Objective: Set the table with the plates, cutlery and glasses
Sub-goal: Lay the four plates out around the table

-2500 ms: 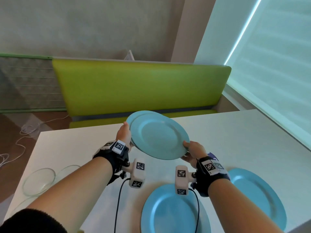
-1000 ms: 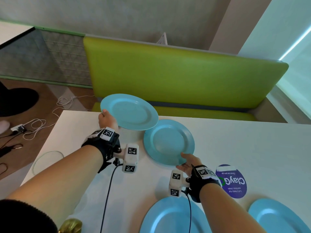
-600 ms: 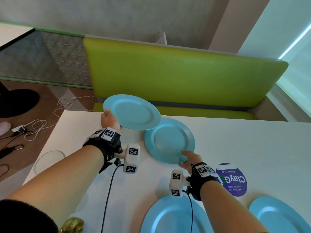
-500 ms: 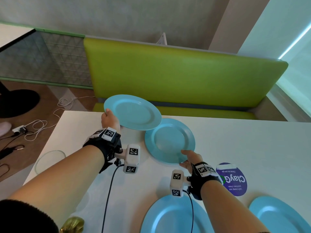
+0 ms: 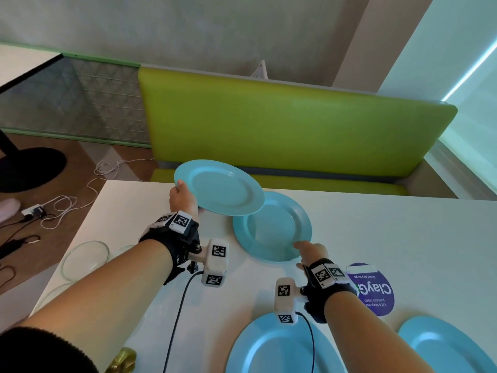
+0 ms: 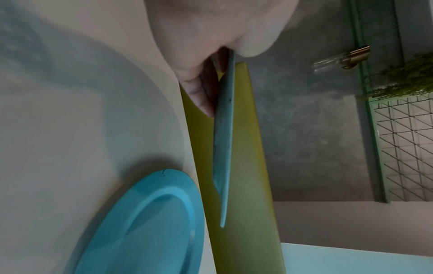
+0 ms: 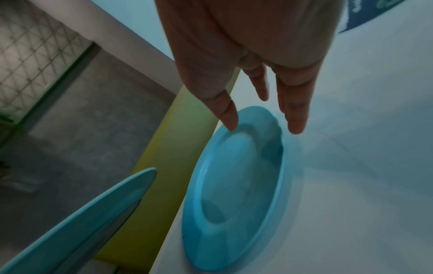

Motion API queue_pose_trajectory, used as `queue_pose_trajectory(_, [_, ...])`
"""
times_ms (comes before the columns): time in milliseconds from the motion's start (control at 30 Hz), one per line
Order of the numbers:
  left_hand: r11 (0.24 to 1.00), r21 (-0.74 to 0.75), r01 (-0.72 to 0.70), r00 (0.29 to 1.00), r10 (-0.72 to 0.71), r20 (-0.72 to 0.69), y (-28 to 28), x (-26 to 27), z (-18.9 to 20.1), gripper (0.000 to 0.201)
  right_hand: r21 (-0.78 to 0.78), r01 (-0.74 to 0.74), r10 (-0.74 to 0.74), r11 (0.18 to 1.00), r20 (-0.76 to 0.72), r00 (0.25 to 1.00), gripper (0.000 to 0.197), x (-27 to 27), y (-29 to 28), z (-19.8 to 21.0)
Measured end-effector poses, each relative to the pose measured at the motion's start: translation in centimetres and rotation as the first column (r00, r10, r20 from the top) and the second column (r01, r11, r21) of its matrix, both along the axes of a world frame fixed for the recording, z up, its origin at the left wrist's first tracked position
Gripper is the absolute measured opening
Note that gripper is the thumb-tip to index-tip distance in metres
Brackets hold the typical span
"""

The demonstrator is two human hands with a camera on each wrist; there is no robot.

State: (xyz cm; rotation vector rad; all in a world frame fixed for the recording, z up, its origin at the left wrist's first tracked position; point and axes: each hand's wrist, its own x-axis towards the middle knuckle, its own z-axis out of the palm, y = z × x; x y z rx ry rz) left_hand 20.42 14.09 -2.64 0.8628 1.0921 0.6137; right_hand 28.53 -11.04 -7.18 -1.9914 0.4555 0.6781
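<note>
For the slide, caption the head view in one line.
Left hand holds one blue plate aloft; right hand, open, touches another on the table.

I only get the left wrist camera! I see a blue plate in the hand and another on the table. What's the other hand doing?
Observer: The right hand is open, fingers straight, at the near rim of the set-down plate.
Operator: Besides that and my held plate, any more plates?
Observer: Yes, a third plate and a fourth plate lie along the near edge.
Operator: Any glasses?
Observer: Only clear glass bowls at the left edge of the table.
</note>
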Motion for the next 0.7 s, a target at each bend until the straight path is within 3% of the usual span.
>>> queue_pose_trajectory(133, [0.997,0.012,0.070,0.998,-0.070,-0.002,-1.6,0.8,0.5,0.044,0.137,-0.042,0.037,0.990,0.034,0.999,0.039,0.4,0.3,1.7])
queue_pose_trajectory(400, [0.948,-0.021,0.319,0.948,-0.318,0.010,-7.7,3.6,1.0,0.041,0.515,0.140,-0.128,0.846,-0.060,0.990,0.017,0.6,-1.9,5.1])
queue_pose_trajectory(467, [0.913,-0.069,0.401,0.916,-0.398,0.057,-9.8,4.3,1.0,0.040,0.549,0.184,-0.179,0.815,-0.062,0.982,0.015,1.1,-3.6,5.3])
queue_pose_trajectory(533, [0.873,-0.082,0.481,0.876,-0.476,0.075,-11.8,5.0,0.9,0.033,0.572,0.254,-0.252,0.779,-0.086,0.964,0.026,1.8,-5.7,5.2])
queue_pose_trajectory(700, [0.725,-0.069,0.686,0.727,-0.685,0.032,-16.4,7.4,1.5,0.031,0.558,0.421,-0.440,0.715,-0.107,0.891,0.035,4.1,-11.6,4.5])
